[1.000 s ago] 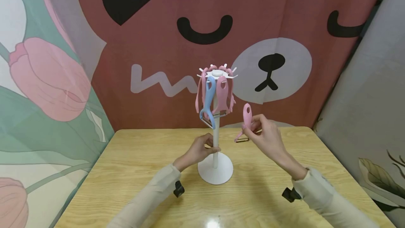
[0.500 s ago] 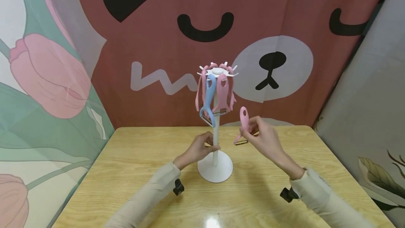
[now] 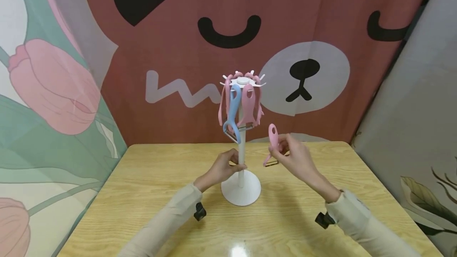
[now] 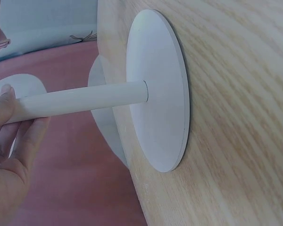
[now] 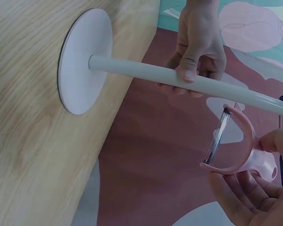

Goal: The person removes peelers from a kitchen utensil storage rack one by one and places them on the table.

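A white stand (image 3: 241, 188) with a round base and a ring of hooks on top stands upright on the table. My left hand (image 3: 225, 166) grips its post low down, thumb across the front; the left wrist view shows the post (image 4: 80, 101) between thumb and fingers. To the right of the post, my right hand (image 3: 294, 154) pinches a pink peeler (image 3: 273, 137), handle up and blade down. In the right wrist view the peeler's metal blade (image 5: 218, 135) and curved fork face the post. A blue peeler (image 3: 233, 106) and a pink peeler (image 3: 248, 106) hang at the stand's front.
Several more pink peelers (image 3: 222, 106) hang around the sides and back of the hook ring (image 3: 243, 81). The wooden table (image 3: 157, 193) ends at a back edge against a printed bear curtain (image 3: 171, 126). Small black cameras (image 3: 200, 211) sit at both wrists.
My right hand has brought the pink peeler a little lower and left, closer to the post. My left hand keeps its hold on the post.
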Action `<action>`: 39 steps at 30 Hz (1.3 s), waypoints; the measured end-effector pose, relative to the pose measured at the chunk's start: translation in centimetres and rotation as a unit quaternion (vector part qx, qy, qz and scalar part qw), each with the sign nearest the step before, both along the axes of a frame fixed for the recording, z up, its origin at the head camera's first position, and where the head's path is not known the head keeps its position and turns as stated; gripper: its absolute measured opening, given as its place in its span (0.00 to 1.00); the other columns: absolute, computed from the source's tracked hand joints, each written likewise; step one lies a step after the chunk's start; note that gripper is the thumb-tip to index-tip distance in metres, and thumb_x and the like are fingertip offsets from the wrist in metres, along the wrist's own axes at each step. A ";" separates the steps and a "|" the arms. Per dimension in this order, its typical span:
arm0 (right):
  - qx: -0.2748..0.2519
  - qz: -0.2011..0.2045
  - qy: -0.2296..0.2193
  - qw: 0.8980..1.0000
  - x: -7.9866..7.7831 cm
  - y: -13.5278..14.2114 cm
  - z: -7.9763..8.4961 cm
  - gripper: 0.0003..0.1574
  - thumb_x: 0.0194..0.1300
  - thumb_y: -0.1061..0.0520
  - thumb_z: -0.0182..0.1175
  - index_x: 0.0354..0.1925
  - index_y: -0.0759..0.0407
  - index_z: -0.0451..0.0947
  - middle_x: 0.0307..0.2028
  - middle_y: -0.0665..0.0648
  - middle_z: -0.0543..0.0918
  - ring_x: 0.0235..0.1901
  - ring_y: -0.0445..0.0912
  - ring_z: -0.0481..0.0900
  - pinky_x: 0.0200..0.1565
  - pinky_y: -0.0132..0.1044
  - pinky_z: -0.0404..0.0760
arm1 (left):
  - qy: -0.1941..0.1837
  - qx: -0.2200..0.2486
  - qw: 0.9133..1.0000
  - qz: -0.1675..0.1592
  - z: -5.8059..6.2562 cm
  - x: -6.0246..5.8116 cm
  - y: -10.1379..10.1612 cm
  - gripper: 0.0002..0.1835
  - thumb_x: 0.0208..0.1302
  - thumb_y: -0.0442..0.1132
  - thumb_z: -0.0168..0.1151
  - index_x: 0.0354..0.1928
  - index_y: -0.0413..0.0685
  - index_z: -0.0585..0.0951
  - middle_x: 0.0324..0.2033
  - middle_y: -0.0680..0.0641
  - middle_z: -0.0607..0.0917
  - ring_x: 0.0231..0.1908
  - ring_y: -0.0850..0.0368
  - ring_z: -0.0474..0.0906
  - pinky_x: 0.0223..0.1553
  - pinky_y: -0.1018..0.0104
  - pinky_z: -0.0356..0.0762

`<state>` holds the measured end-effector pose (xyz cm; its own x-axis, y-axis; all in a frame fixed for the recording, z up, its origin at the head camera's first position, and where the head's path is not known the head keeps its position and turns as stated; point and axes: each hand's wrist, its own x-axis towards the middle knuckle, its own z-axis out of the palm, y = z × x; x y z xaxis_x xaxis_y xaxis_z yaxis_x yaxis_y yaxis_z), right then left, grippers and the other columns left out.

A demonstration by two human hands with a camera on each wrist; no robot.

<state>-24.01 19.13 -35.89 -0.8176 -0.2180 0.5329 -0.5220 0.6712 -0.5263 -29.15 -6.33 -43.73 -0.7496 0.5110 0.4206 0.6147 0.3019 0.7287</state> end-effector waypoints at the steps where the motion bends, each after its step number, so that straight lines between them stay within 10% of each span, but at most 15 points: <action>1: 0.000 0.001 -0.002 1.000 0.0 0.1 -0.1 0.18 0.65 0.57 0.67 0.48 0.64 0.74 0.27 0.51 0.78 0.26 0.43 0.77 0.23 0.33 0.75 | 0.000 0.000 1.000 -0.001 0.0 0.0 0.0 0.11 0.62 0.31 0.69 0.42 0.38 0.77 0.36 0.45 0.86 0.36 0.55 0.84 0.40 0.63 0.82; 29: 0.051 -0.017 -0.048 0.997 -0.5 0.3 -2.5 0.24 0.65 0.53 0.67 0.51 0.69 0.75 0.21 0.48 0.74 0.16 0.39 0.69 0.17 0.33 0.66 | -0.013 -0.002 1.000 -0.007 0.0 -0.3 -0.1 0.12 0.59 0.31 0.71 0.41 0.37 0.78 0.34 0.45 0.86 0.35 0.55 0.83 0.41 0.53 0.83; 39: 0.065 -0.027 -0.050 0.996 -0.6 0.0 -3.3 0.23 0.64 0.53 0.67 0.48 0.69 0.75 0.21 0.48 0.75 0.17 0.39 0.69 0.19 0.34 0.67 | -0.007 -0.016 1.000 -0.001 0.0 -0.5 -0.2 0.12 0.60 0.33 0.71 0.41 0.39 0.78 0.33 0.47 0.86 0.35 0.58 0.83 0.39 0.64 0.82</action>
<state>-24.64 19.10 -39.22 -0.8772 -0.2344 0.4189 -0.4333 0.7623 -0.4807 -29.62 -6.49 -43.74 -0.7543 0.5256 0.3934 0.6048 0.3234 0.7277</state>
